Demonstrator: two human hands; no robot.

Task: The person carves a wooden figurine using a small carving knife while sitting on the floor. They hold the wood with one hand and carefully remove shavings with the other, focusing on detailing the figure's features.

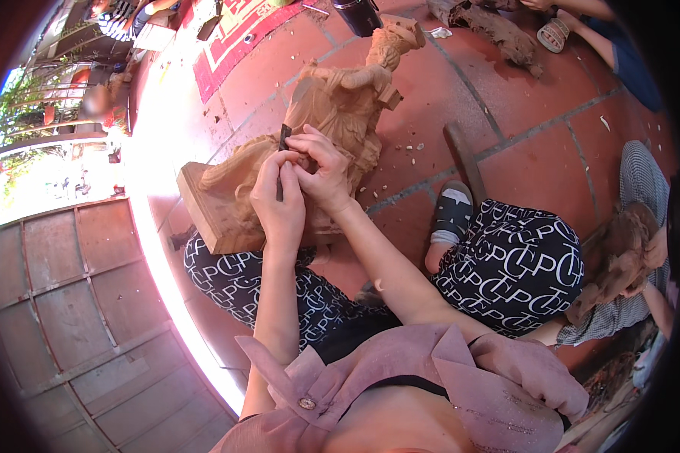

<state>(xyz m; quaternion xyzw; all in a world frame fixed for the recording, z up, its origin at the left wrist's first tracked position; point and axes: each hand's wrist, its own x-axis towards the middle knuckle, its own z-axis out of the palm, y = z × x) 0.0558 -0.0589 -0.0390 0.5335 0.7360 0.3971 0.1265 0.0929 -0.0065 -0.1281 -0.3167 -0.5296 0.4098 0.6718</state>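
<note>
A carved wooden statue (338,102) of a robed figure lies tilted, its square base (217,211) at my lap and its head end pointing away to the upper right. My left hand (278,198) is closed round a dark, narrow, flat tool (285,137), whose exact kind I cannot make out. Close beside it, my right hand (323,167) has its fingers bent and pressed to the same tool. Both hands rest over the lower part of the figure. The tool's contact with the wood is hidden by my fingers.
A wooden bar (465,162) lies on the red tiled floor (529,162) near my sandalled foot (452,211). Beyond the statue stand a black container (357,16) and a red mat (238,45). Other people handle rough wood (499,38) at the upper right and driftwood-like pieces (619,257) at right.
</note>
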